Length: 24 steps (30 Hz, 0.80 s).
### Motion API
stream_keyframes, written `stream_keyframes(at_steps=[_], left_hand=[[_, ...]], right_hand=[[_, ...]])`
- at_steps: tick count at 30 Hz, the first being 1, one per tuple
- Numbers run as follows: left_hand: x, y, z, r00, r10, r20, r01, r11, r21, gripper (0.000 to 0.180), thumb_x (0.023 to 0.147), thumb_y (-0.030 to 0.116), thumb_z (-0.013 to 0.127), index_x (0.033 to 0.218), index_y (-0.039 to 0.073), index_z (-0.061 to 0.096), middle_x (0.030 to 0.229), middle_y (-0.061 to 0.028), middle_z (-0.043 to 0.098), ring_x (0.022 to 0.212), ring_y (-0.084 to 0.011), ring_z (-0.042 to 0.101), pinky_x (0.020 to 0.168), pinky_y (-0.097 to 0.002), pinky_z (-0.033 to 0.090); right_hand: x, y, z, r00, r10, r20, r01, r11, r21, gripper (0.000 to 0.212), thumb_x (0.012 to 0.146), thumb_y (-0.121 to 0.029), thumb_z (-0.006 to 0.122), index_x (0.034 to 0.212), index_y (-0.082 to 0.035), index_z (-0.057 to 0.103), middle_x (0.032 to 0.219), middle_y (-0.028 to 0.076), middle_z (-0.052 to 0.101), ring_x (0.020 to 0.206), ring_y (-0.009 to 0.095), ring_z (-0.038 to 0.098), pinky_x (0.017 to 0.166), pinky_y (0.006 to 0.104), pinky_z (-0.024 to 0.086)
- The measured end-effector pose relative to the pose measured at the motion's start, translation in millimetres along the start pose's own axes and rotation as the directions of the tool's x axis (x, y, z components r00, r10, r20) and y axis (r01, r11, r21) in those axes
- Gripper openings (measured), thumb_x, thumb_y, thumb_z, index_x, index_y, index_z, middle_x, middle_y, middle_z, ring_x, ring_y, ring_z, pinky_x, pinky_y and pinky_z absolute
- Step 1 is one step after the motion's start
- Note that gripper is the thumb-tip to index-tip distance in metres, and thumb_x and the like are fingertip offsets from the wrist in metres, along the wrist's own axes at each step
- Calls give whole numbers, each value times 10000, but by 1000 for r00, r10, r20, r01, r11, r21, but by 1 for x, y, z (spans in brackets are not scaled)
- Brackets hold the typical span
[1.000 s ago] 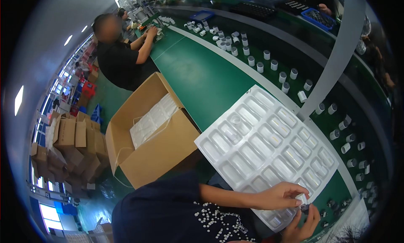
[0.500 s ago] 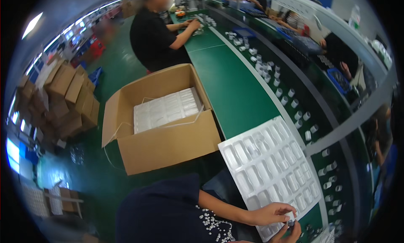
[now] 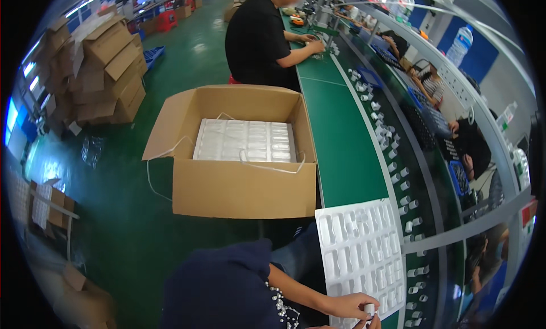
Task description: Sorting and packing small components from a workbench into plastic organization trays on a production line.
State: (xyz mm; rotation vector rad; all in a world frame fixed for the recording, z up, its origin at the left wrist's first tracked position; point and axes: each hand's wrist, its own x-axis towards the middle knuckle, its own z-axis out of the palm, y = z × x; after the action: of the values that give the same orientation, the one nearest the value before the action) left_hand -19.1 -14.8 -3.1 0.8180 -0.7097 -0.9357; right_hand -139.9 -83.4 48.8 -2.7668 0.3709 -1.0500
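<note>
My left hand (image 3: 354, 306) is closed on a small white cylindrical part (image 3: 369, 309), which has a darker underside. Just below it, at the lower edge, my right hand (image 3: 372, 323) shows only in part, its fingers closed against the same part. Both hands are over the near end of a white plastic tray (image 3: 334, 255) with rows of moulded pockets. At least one pocket near the tray's far end appears to hold a pale piece, but I cannot make out its kind.
An open cardboard box (image 3: 244, 189) with stacked white trays (image 3: 244, 140) stands left of the green bench (image 3: 347, 135). Several white cylindrical parts (image 3: 392, 141) line the dark conveyor (image 3: 426, 192) at right. A metal bar (image 3: 466, 229) crosses it. A co-worker (image 3: 256, 41) sits farther along.
The view has swung, so the box and bench appear farther right and the tray straighter. My hands stay together on the small white part, now lower in the picture.
</note>
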Motion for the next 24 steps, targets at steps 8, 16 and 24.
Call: stream_keyframes(at_steps=[8,16,24], left_hand=[[2,-9,-1,995,13,-95,-7,998,63,293,851,134,646,1099,-2,566,907,-73,577,752,-130,529,711,-272,443],[-1,8,-1,1000,-21,-23,25,973,228,414,732,196,732,1074,15,583,892,-88,599,790,-147,554,727,-292,460],[16,18,-36,963,-258,-79,265,854,448,360,843,199,675,1159,49,591,758,-69,640,668,-117,594,598,-284,503]], right_hand=[[14,-2,-8,989,-109,101,112,993,-25,236,900,-164,643,1094,-30,631,960,157,649,865,327,613,737,425,506],[10,2,-15,983,-112,143,110,994,21,277,904,-193,652,1127,-32,620,1020,156,631,909,338,610,767,438,493],[18,14,26,992,-21,125,10,997,83,396,704,-133,782,1051,-2,643,952,138,656,829,306,630,703,370,515]])
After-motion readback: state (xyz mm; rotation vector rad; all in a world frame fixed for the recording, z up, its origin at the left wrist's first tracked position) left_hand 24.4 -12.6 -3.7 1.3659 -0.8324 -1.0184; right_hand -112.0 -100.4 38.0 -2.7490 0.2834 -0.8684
